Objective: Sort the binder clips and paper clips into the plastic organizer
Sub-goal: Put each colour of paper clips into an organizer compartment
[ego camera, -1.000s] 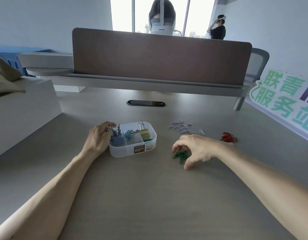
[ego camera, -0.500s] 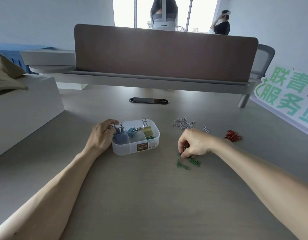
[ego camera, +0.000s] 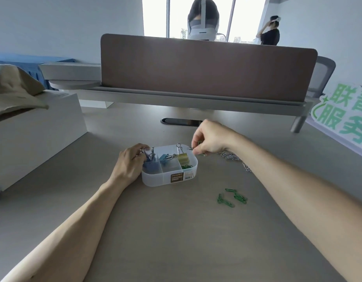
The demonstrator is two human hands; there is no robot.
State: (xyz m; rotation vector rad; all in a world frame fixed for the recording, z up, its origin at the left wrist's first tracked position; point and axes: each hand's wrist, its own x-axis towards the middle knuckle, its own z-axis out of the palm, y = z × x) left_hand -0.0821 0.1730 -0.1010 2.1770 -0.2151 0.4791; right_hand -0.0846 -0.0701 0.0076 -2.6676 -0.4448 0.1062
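A clear plastic organizer with three compartments sits on a grey tabletop. It holds blue binder clips, a yellow binder clip and some green paper clips. The left hand grips its left rim. The right hand, above its right end, pinches green clips. More green paper clips and silver paper clips lie on the tabletop.

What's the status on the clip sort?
Left hand steadies organizer. Right hand pinches green paper clips above its right end. More green clips on desk. Nothing in the way.
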